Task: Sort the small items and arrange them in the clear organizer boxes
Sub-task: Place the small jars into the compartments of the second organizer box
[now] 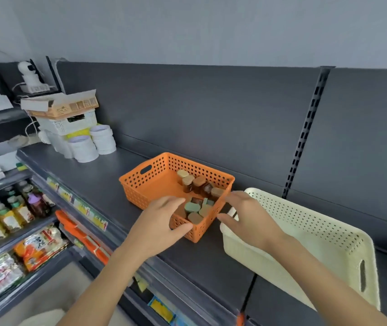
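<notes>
An orange perforated basket (140,177) stands on the dark shelf (89,175). Inside it, small brown jars with tan lids (198,184) stand at the back right, and more small jars with green and tan lids (193,209) lie at the near right corner. My left hand (157,227) grips the basket's near corner, thumb on the outer wall and fingers over the rim. My right hand (251,217) is above the left corner of a cream perforated basket (317,231), fingers spread toward the orange basket's right wall, holding nothing that I can make out.
Stacks of white round containers (93,144) and a white basket with a carton on top (67,121) stand at the shelf's far left. Lower shelves at the left hold bottles (11,212) and snack packs (39,248). A dark back panel rises behind the baskets.
</notes>
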Motion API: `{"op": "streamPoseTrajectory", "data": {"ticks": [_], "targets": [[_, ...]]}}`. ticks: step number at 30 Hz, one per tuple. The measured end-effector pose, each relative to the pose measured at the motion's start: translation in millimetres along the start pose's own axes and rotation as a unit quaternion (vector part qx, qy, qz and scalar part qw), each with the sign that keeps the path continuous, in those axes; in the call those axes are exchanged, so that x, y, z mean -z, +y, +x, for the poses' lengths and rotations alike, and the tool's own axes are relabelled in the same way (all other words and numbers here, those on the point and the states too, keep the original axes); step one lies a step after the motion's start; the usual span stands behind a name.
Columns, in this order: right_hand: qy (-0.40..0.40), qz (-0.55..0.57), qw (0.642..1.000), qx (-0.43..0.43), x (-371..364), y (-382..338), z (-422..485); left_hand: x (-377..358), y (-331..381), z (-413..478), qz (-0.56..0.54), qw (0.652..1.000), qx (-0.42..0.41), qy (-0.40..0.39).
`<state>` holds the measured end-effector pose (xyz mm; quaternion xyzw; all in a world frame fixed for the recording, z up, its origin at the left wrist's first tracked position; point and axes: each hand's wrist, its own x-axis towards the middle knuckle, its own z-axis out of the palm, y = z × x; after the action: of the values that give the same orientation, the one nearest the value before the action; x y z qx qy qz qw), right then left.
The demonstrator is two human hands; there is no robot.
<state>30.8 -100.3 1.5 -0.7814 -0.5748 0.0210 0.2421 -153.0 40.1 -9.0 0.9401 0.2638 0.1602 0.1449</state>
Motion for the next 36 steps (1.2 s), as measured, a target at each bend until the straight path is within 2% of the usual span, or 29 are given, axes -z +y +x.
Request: {"op": "streamPoseTrajectory", "data": {"ticks": [8,16,25,31,36], "targets": [[0.012,-0.02,0.994,-0.104,-31.2,-38.0,63.6,25.6,-83.4,69.7,-0.029,0.994,-0.078,-0.067],[0.031,-0.018,0.983,-0.181,-41.8,-53.9,85.7,19.8,-99.5,128.7,-0.008,0.982,-0.139,-0.124],[0.084,0.002,0.976,-0.201,-47.8,-43.0,93.2,-16.7,-97.9,184.3,0.028,0.975,-0.136,-0.175],[0.086,0.013,0.977,-0.195,-51.6,-31.6,98.5,-37.4,-103.5,207.3,0.045,0.968,-0.116,-0.219],[0.08,0.008,0.978,-0.192,-56.8,-27.6,105.4,-39.4,-108.2,214.8,0.052,0.967,-0.141,-0.203]]}}
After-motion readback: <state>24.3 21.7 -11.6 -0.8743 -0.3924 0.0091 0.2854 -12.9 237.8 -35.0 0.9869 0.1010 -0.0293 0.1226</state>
